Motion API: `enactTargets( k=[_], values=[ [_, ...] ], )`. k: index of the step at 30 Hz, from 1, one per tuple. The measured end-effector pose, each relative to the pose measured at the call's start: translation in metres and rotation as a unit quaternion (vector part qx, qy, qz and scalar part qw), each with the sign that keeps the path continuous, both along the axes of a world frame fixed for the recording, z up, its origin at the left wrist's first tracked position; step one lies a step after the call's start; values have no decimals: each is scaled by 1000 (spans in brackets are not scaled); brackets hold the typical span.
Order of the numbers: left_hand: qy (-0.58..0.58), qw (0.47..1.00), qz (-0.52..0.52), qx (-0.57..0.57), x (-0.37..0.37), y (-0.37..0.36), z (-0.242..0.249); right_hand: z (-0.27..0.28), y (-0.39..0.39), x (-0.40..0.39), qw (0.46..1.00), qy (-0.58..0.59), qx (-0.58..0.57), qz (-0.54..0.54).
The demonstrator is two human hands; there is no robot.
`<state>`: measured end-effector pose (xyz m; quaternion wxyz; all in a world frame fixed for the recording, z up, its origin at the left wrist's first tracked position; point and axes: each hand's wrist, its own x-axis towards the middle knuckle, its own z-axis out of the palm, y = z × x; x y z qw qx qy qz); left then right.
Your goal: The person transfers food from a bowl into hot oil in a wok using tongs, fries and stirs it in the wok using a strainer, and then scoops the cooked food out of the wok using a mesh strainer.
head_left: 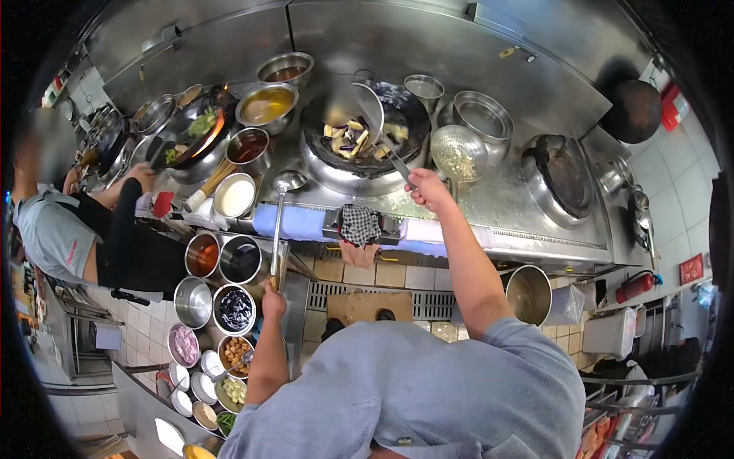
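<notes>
Right hand (pixel 427 187) is clamping the far end of a spatula (pixel 375 122) handle, blade resting in the wok (pixel 359 145) of chopped food at centre. Left hand (pixel 273 301) is closing round a long ladle (pixel 279 222) handle, bowl near the wok's left rim. Both tools look stiff, steel, likely greasy; gripping well back is keeping hands off the heat.

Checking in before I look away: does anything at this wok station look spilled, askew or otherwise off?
Nothing stands out. The right hand holds a spatula in the wok of food, the left hand holds a ladle resting on the counter edge, and the sauce bowls sit upright with no visible spill.
</notes>
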<state>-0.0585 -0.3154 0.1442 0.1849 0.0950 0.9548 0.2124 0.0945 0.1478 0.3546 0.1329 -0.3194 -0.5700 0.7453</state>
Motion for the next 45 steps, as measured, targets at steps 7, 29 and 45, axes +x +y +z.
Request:
enactTargets(
  k=[7, 29, 45],
  values=[
    [-7, 1000, 12, 13, 1, 0, 2, 19, -14, 15, 961, -104, 258, 7],
    [176, 972, -81, 132, 103, 13, 31, -18, 90, 0, 968, -122, 208, -68],
    [-283, 920, -269, -30, 140, -145, -171, -39, 44, -12, 973, 55, -221, 36]
  ],
)
